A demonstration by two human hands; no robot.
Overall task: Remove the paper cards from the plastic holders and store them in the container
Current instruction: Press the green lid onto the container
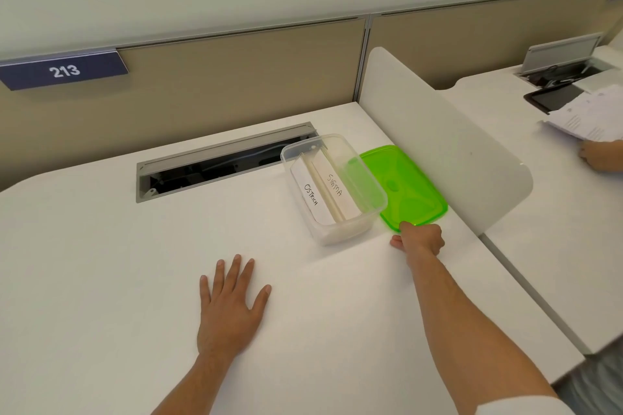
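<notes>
2 cards (pixel 325 193) lie in the container (pixel 367 212), no holders visible; right hand (pixel 421 241) pinches the green lid (pixel 409 188), left hand (pixel 229 306) rests flat, fingers spread.

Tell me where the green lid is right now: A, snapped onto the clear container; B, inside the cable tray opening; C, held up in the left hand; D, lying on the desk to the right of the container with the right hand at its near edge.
D: the green lid lies flat on the desk beside the open clear container, and the right hand is at its near edge, while the left hand rests flat on the desk.
</notes>
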